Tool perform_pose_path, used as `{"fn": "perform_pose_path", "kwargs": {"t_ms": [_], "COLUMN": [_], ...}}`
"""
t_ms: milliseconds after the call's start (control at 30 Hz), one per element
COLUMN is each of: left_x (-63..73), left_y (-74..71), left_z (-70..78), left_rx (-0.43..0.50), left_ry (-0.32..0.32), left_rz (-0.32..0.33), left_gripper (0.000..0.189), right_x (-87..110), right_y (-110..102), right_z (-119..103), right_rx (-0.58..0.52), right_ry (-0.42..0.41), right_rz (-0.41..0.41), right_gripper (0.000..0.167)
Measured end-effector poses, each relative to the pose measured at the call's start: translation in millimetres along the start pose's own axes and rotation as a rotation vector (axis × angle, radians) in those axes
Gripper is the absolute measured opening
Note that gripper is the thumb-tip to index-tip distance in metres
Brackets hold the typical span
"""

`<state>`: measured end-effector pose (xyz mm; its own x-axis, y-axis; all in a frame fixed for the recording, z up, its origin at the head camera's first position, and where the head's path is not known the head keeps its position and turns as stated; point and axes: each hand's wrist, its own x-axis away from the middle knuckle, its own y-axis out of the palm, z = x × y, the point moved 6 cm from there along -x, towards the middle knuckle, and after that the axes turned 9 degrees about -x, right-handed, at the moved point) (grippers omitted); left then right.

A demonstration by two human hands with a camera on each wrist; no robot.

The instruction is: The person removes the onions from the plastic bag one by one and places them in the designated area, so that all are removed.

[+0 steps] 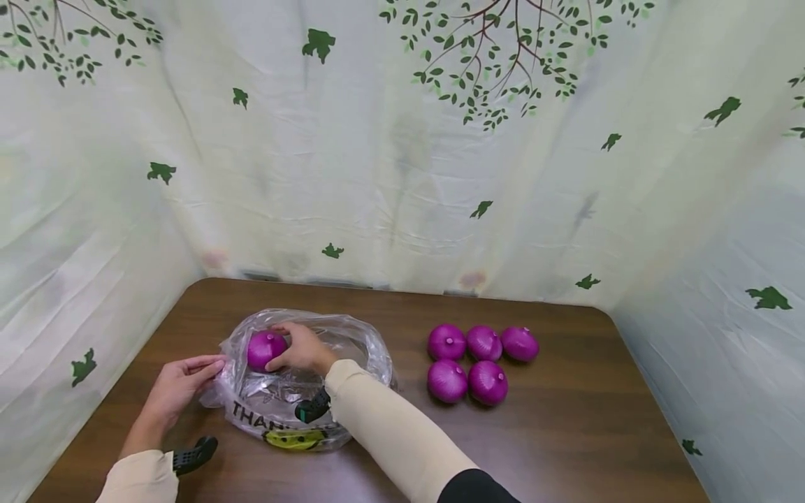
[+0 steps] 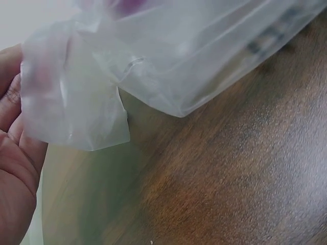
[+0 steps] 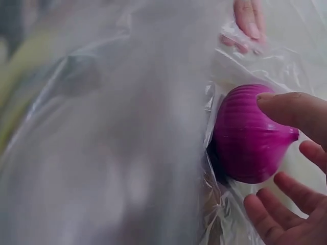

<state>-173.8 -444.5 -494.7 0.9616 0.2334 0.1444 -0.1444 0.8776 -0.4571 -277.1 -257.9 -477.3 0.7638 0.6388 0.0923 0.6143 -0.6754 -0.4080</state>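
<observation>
A clear plastic bag [image 1: 371,349] with black lettering and a yellow-green print lies with its mouth open on the table. My left hand [image 1: 174,391] pinches the bag's left edge between thumb and fingers; in the left wrist view a flap of the bag [image 2: 76,97] hangs beside that hand's fingers. Inside the bag, at its left side, sits a purple onion [image 1: 264,351]. My right hand [image 1: 302,349] reaches into the bag at this onion. From the right wrist, the thumb overlaps the onion [image 3: 250,135], while the other fingers are spread loosely and stand apart from it.
Several more purple onions [image 1: 447,381] stand in two rows on the brown wooden table [image 1: 566,419], right of the bag. A pale curtain [image 1: 377,175] with leaf prints surrounds the table at the back and sides.
</observation>
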Motion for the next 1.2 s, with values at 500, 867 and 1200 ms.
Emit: {"fn": "perform_pose_path", "kwargs": {"t_ms": [500, 867, 1200], "left_x": [5.2, 4.0, 2.8], "left_y": [5.4, -1.3, -0.1], "left_z": [-3.9, -2.0, -3.0], "left_rx": [0.039, 0.081, 0.044], "left_ry": [0.001, 0.01, 0.006], "left_rz": [0.014, 0.02, 0.011], "left_gripper": [0.041, 0.022, 0.038], "right_x": [-1.3, -2.1, -0.3], "right_y": [15, 19, 16], "right_z": [8, 2, -3], "right_rx": [0.111, 0.136, 0.117], "right_ry": [0.034, 0.063, 0.032], "right_rz": [0.007, 0.046, 0.038], "right_gripper": [0.068, 0.065, 0.065]}}
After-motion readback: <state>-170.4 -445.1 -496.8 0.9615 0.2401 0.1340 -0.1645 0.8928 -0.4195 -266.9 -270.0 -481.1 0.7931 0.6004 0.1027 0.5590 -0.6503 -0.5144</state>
